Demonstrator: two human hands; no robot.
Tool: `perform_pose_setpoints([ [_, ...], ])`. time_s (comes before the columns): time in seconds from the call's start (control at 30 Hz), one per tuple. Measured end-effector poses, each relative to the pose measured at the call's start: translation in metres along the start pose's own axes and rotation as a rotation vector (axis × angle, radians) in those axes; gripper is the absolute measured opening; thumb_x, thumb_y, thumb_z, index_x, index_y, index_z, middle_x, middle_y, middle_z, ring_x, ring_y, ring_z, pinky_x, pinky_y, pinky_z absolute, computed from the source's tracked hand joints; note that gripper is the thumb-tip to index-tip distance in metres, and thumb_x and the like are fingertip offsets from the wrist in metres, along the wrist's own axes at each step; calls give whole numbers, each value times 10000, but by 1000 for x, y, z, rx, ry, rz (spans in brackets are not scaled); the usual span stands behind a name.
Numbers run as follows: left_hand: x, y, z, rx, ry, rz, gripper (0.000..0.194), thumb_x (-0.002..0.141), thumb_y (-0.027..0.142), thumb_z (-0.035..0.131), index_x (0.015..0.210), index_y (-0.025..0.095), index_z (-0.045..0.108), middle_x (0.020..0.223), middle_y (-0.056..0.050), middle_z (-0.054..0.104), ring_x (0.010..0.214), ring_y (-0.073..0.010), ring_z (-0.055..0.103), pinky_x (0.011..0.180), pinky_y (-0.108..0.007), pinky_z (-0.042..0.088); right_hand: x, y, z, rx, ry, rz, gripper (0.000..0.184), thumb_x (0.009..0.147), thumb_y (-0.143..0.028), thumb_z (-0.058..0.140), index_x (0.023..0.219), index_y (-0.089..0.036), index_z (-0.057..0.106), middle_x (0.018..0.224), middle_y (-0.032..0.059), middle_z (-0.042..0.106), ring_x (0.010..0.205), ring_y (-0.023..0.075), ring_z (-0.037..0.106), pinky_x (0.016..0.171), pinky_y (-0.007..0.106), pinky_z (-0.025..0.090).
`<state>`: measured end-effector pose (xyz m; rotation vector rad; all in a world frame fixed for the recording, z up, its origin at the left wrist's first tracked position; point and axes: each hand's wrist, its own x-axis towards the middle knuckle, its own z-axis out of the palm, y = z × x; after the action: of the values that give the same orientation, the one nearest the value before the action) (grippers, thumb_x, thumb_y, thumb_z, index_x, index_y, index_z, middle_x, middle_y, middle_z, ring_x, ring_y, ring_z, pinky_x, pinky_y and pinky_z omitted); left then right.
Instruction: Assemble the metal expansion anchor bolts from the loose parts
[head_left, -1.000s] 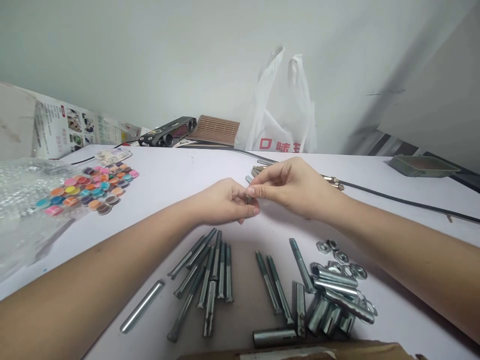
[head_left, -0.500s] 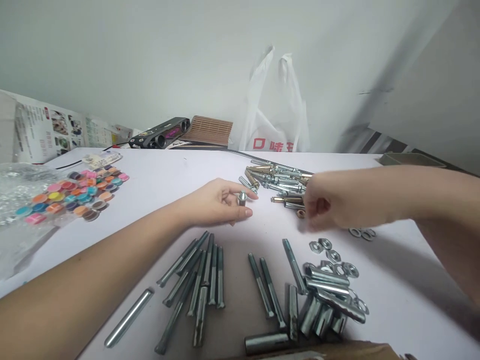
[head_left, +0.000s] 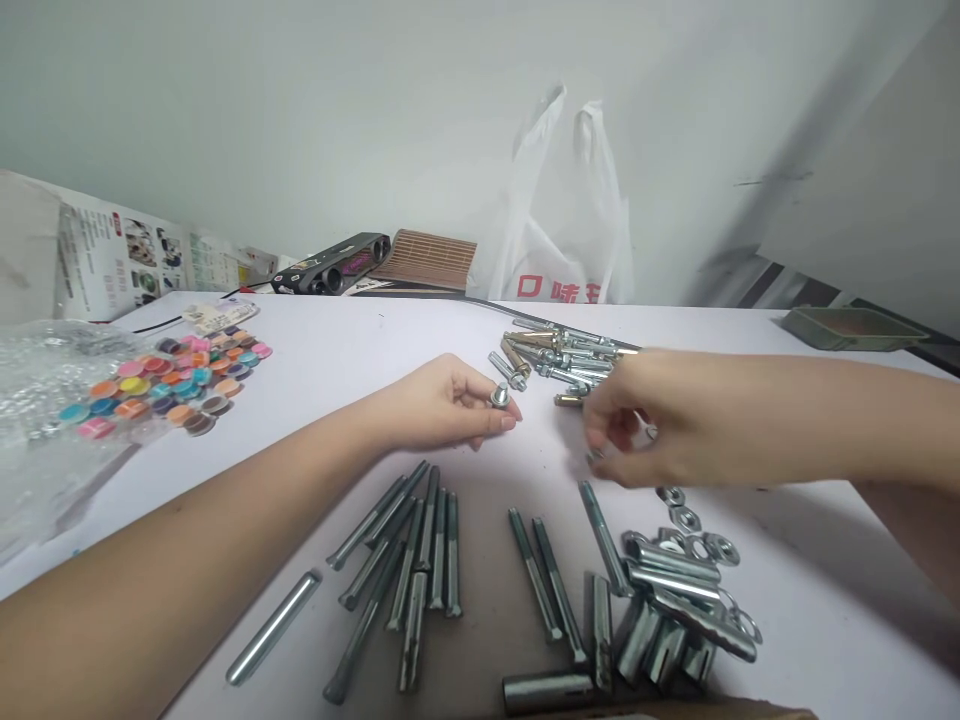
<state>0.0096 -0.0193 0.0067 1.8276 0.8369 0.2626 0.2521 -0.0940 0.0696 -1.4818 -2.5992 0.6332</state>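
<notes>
My left hand (head_left: 450,405) rests on the white table (head_left: 352,360) with its fingers closed round a short metal bolt (head_left: 499,396), whose end pokes out at the fingertips. My right hand (head_left: 637,420) hovers low over the table to the right of it, fingers curled and blurred, just above a group of loose nuts (head_left: 686,515). A pile of assembled anchor bolts (head_left: 562,355) lies behind both hands. In front lie a row of bare bolts (head_left: 420,545) and a heap of metal sleeves (head_left: 667,600).
Coloured round caps (head_left: 165,385) in a clear bag lie at the left. A white plastic bag (head_left: 562,240), a black device (head_left: 334,265) and a brown slatted item stand at the back. A green tray (head_left: 851,328) sits far right. A lone sleeve (head_left: 274,625) lies at front left.
My right hand let go of the bolt held with the left, swung right to the nuts, and has now come back a little toward the centre. The left hand keeps the bolt.
</notes>
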Motion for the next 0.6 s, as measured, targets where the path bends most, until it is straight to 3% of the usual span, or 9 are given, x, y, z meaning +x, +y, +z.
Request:
perform_pose_setpoints([
  [0.07, -1, 1, 0, 31, 3, 1, 364, 795, 445, 699, 963, 124, 734, 606, -11, 617, 504, -43, 497, 481, -141, 375, 10, -10, -4, 16, 29, -9, 182, 811, -367, 646, 707, -219, 663, 619, -28, 600, 506, 78, 493, 436, 235, 377],
  [0.2, -2, 2, -1, 84, -5, 14, 374, 802, 475, 673, 812, 104, 717, 579, -14, 596, 465, -38, 436, 448, -158, 319, 30, -20, 1, 120, 285, -44, 161, 792, -350, 658, 827, -199, 705, 750, -23, 654, 509, 57, 503, 455, 238, 382],
  [0.33, -2, 1, -1, 73, -8, 8, 386, 798, 476, 672, 702, 103, 693, 467, 20, 477, 418, -26, 365, 426, -161, 255, 41, -19, 12, 77, 333, -112, 144, 773, -304, 653, 830, -193, 726, 792, -23, 667, 661, 87, 561, 575, 252, 430],
  [0.43, -3, 0, -1, 72, 4, -6, 374, 788, 473, 680, 706, 109, 701, 466, 23, 482, 417, -26, 364, 420, -161, 259, 43, -17, 16, 92, 357, -185, 154, 778, -275, 656, 884, -191, 728, 832, -21, 679, 766, 103, 576, 705, 263, 457],
  [0.6, -4, 3, 0, 52, 19, -12, 290, 794, 392, 678, 717, 114, 709, 475, 23, 512, 430, -29, 394, 431, -154, 286, 45, -14, 18, 102, 357, -233, 187, 817, -288, 646, 943, -187, 740, 899, 8, 707, 814, 123, 606, 742, 270, 461],
])
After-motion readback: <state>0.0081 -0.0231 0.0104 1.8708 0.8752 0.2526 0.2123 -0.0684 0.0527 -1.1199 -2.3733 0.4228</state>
